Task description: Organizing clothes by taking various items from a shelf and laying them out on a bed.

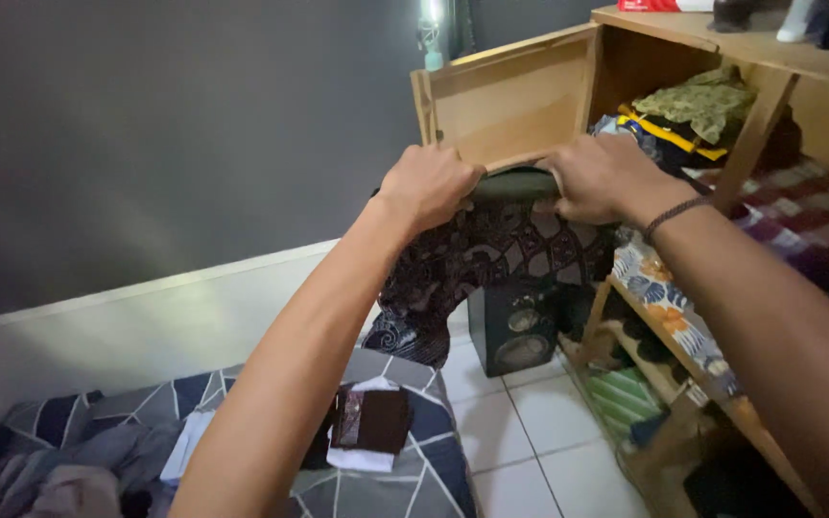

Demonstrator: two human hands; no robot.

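Fingers first: my left hand point(429, 184) is curled shut over the top edge of the dark patterned cloth point(491, 264), knuckles toward me, fingertips tucked out of sight behind the fabric. My right hand point(599, 177) matches it, closed on the same edge, thumb side inward, a dark band at the wrist. Between the two fists the upper hem is rolled or bunched into a dark green strip point(515, 184), and that strip runs nearly level, left to right: that is the long axis, straight across my view.

From the grip the cloth hangs down, draping freely in front of me, its lower corner trailing toward the left, above the bed edge. Both hands sit at about the same height and about the same reach; neither is clearly nearer to the cloth's middle, though the right is closer to the shelves.

Just behind my knuckles stands the open wooden cupboard door point(506, 96), its lower edge almost touching the strip. To the right, the wooden shelf unit point(760, 115) holds folded clothes. Below, a dark speaker box point(513, 331) stands on the white tiled floor point(549, 422), and on the patterned bedcover point(414, 470) lies a small folded pile point(368, 427).
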